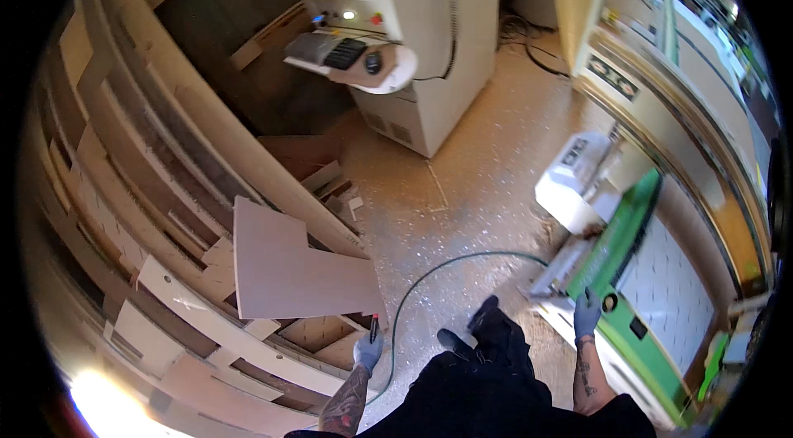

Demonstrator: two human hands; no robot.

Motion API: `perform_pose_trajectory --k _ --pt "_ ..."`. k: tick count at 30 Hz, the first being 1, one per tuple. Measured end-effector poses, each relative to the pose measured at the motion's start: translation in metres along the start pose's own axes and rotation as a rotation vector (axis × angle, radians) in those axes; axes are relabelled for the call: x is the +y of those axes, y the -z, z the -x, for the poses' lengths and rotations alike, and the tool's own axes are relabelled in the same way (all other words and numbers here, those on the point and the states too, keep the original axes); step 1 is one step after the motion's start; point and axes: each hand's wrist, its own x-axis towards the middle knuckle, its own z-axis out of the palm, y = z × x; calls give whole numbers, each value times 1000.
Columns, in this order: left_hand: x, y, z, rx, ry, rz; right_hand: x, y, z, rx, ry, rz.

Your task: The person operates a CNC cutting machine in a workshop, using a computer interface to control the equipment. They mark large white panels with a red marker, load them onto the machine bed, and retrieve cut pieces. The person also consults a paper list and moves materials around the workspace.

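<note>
My left hand [368,352], in a grey glove, is closed round a slim black-and-red pen-like tool [374,327]. That tool points up beside the lower corner of a notched pinkish-grey panel [285,273], which leans over the stacked boards on the left. Whether the same hand also grips the panel's corner, I cannot make out. My right hand [587,314], gloved too, is at the green machine cover [634,326] on the right. Its fingers are small and blurred, and contact with the cover is unclear.
Cut boards [248,364] fill the left side. A green hose [438,266] crosses the chip-strewn floor [462,190]. Ahead stands a grey control cabinet [446,41] with a keyboard [345,54] and mouse [373,63]. A white machine housing [570,182] juts out at right.
</note>
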Motion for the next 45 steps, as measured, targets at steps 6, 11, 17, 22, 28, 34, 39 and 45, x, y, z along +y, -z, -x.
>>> perform_pose_trajectory --k 6,11,17,22,28,34,39,45 --pt "35 40 -130 -63 -74 109 -84 -134 -55 -50 2 -70" --pt "57 94 -194 -60 115 158 -189 -264 -120 -209 59 -23" --pt "12 120 -274 -19 209 191 -326 -392 -178 -386 184 -232" --pt "35 115 -350 -241 103 195 -394 -377 -179 -376 280 -184" --pt "73 141 -476 -645 -64 -66 -344 -297 -97 97 -226 -193" --pt "185 86 -617 -770 -382 -273 -277 -239 77 537 -535 -105" --pt "271 63 -543 -948 -532 -253 -192 -260 218 732 -786 -8" --pt "302 9 -445 -1002 -604 -212 -85 -301 396 3 -1239 151"
